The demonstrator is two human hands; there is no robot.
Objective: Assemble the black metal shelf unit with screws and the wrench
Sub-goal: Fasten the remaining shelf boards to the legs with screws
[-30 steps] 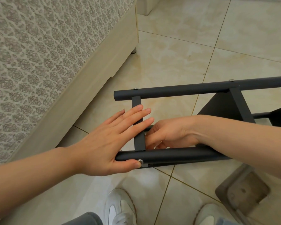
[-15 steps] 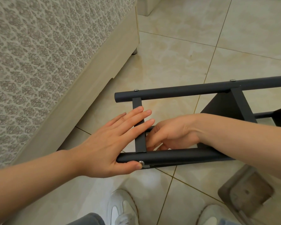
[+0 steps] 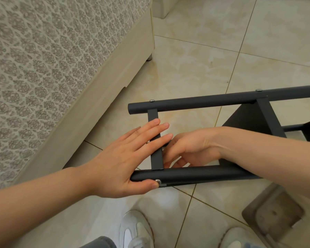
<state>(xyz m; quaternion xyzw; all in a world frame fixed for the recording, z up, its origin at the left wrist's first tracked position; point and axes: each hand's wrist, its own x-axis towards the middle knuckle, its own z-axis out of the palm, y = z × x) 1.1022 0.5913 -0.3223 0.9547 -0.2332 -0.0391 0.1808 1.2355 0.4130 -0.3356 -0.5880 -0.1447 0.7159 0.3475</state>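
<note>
The black metal shelf unit lies on its side on the tiled floor. Its far tube (image 3: 204, 102) carries two screw heads, and a flat crossbar (image 3: 153, 115) joins it to the near tube (image 3: 195, 174). My left hand (image 3: 118, 165) lies with straight fingers across the crossbar, and its thumb presses at a silver screw (image 3: 157, 181) near the end of the near tube. My right hand (image 3: 190, 149) reaches inside the frame behind the crossbar with curled fingers. What they hold is hidden. No wrench is visible.
A bed with a patterned mattress (image 3: 43, 68) and a beige base (image 3: 115, 90) runs along the left, close to the frame. A grey block-like object (image 3: 270, 213) sits on the floor at the lower right. My white shoes (image 3: 134, 231) stand just below the near tube.
</note>
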